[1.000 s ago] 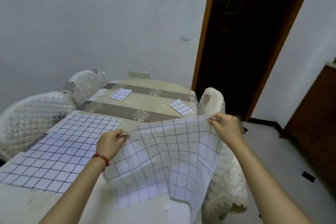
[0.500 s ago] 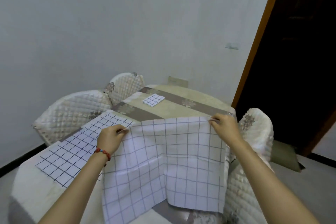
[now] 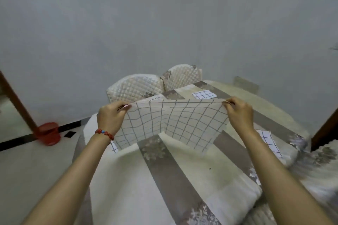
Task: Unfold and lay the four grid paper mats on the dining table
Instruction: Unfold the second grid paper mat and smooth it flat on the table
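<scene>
While both arms reach out over the surface (image 3: 182, 179), the left hand (image 3: 110, 117) and the right hand (image 3: 238, 113) hold one grid paper mat (image 3: 172, 124) up in the air. The left hand's fingers (image 3: 122, 108) are clamped on the mat's top left corner. The right hand's fingers are pinched together on the top right corner. The mat hangs down between the two hands like a little curtain. It has a fold line down its middle, and its bottom edge dips near the surface; I cannot tell if it touches.

A small folded mat (image 3: 204, 94) lies flat on the far side of the surface, just behind the top edge of the held one. Another mat (image 3: 270, 142) lies on the right side, partly hidden by the right arm. A bit of grid paper (image 3: 114, 147) peeks out below the left wrist.

The surface wears a cream cloth with wide brown stripes and flowers. The left wrist has a red bead bracelet (image 3: 104, 133). Two white quilted chairs (image 3: 139, 87) stand at the far side. A red bucket (image 3: 48, 133) sits on the floor to the left, by the wall.
</scene>
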Motion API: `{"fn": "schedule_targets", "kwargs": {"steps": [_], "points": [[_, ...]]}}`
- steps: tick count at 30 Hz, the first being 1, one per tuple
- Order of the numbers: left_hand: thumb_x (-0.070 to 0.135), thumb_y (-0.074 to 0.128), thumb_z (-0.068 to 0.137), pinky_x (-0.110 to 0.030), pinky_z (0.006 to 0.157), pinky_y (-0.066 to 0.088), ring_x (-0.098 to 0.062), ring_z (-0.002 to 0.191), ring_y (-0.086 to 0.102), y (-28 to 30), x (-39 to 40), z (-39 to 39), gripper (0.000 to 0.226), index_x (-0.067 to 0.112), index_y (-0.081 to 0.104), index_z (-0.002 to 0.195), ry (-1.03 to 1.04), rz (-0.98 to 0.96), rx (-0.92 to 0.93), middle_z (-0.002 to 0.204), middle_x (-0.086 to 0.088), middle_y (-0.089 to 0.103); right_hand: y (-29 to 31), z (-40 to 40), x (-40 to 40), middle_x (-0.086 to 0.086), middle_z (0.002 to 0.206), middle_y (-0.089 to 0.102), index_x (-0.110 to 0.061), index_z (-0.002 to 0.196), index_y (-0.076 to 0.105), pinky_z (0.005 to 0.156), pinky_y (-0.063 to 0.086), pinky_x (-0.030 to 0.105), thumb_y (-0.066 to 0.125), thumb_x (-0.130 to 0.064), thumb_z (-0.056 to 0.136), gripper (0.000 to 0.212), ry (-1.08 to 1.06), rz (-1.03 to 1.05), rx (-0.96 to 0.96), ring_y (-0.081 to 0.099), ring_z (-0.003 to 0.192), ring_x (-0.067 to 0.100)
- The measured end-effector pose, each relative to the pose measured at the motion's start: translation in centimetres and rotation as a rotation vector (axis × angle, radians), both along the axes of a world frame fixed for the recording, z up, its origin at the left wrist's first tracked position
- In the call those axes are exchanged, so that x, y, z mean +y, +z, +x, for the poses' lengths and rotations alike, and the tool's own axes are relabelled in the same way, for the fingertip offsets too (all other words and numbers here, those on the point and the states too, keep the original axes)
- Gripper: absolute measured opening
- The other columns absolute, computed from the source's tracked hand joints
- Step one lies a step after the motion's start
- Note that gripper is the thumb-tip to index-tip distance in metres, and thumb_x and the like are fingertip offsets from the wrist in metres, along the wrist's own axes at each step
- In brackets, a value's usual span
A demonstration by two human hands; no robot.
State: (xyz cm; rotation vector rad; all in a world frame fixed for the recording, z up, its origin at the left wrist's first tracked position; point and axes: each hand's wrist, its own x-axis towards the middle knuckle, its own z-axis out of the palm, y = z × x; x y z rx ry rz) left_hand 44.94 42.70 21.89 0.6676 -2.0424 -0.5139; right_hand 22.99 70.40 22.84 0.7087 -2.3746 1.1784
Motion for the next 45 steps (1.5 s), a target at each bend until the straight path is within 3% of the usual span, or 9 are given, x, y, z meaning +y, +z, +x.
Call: {"fn": "schedule_targets", "kwargs": {"steps": [3,8,16,20,26,33,36,40,45], "points": [[0.010,0.072,0.075,-0.029,0.069,0.049,-0.028,0.078,0.071,-1.3,2.8,2.6,0.008,0.005,0.075,0.081,0.020,-0.046,0.008,0.080,-0.015,0.075,-1.5,0.1,1.2,0.015,0.095,0.071,-0.002,0.091,0.068,0.075,0.042,0.032,0.059,-0.010,0.086,0.013,0.069,-0.020,-0.028,0.062,0.092,0.030],[0.017,0.066,0.074,-0.043,0.068,0.058,-0.024,0.075,0.071,-6.2,6.8,5.7,0.015,0.009,0.076,0.083,0.017,0.010,-0.098,0.081,-0.010,0.076,-5.6,0.6,3.5,0.017,0.093,0.071,-0.002,0.088,0.070,0.078,0.045,0.037,0.059,-0.001,0.082,0.012,0.108,0.000,-0.062,0.062,0.092,0.035],[0.009,0.069,0.060,-0.024,0.056,0.055,-0.012,0.067,0.070,-14.8,10.9,8.2,0.021,0.023,0.075,0.075,0.017,-0.013,-0.337,0.074,0.005,0.076,-11.9,1.5,5.8,0.017,0.101,0.069,-0.003,0.090,0.070,0.082,0.044,0.038,0.052,0.006,0.079,0.023,0.086,0.126,-0.258,0.060,0.099,0.036],[0.000,0.078,0.056,-0.025,0.052,0.055,-0.011,0.070,0.069,-17.6,11.9,8.1,0.031,0.024,0.074,0.074,-0.001,0.038,-0.431,0.074,0.008,0.075,-15.0,1.2,7.2,0.018,0.102,0.069,-0.004,0.091,0.070,0.082,0.046,0.041,0.053,0.007,0.078,0.024,0.078,0.203,-0.339,0.060,0.099,0.037],[0.003,0.074,0.066,-0.029,0.058,0.054,-0.012,0.078,0.069,-19.8,14.0,7.5,0.023,0.023,0.074,0.077,-0.008,0.147,-0.512,0.080,0.007,0.076,-18.4,-0.2,9.4,0.018,0.103,0.069,-0.004,0.091,0.071,0.083,0.045,0.038,0.056,0.004,0.080,0.020,0.119,0.389,-0.385,0.061,0.100,0.036],[0.001,0.086,0.045,-0.024,0.042,0.053,-0.008,0.060,0.069,-22.4,17.2,6.5,0.035,0.027,0.072,0.065,0.036,0.138,-0.608,0.066,0.011,0.073,-20.6,-3.2,10.8,0.014,0.105,0.069,-0.008,0.093,0.071,0.084,0.045,0.038,0.055,-0.001,0.083,0.020,0.225,0.522,-0.384,0.060,0.102,0.034],[-0.001,0.083,0.044,-0.024,0.046,0.054,-0.015,0.059,0.070,-23.6,19.3,6.1,0.034,0.024,0.072,0.065,0.069,0.127,-0.632,0.065,0.008,0.073,-21.6,-4.9,11.5,0.013,0.107,0.069,-0.008,0.095,0.071,0.085,0.045,0.036,0.055,-0.002,0.083,0.020,0.307,0.561,-0.394,0.060,0.104,0.032],[0.000,0.088,0.037,-0.018,0.045,0.053,-0.013,0.055,0.069,-24.5,22.3,5.6,0.035,0.022,0.073,0.061,0.108,0.112,-0.716,0.061,0.008,0.072,-22.6,-6.7,12.7,0.010,0.108,0.069,-0.011,0.097,0.071,0.088,0.045,0.035,0.055,-0.004,0.083,0.022,0.419,0.684,-0.365,0.061,0.105,0.030],[-0.001,0.078,0.046,-0.022,0.047,0.055,-0.019,0.059,0.071,-25.6,24.6,5.7,0.027,0.020,0.073,0.061,0.176,0.102,-0.790,0.065,0.003,0.072,-23.3,-8.0,13.8,0.008,0.103,0.071,-0.012,0.091,0.072,0.087,0.046,0.035,0.057,0.002,0.078,0.025,0.542,0.724,-0.364,0.063,0.101,0.029]]}}
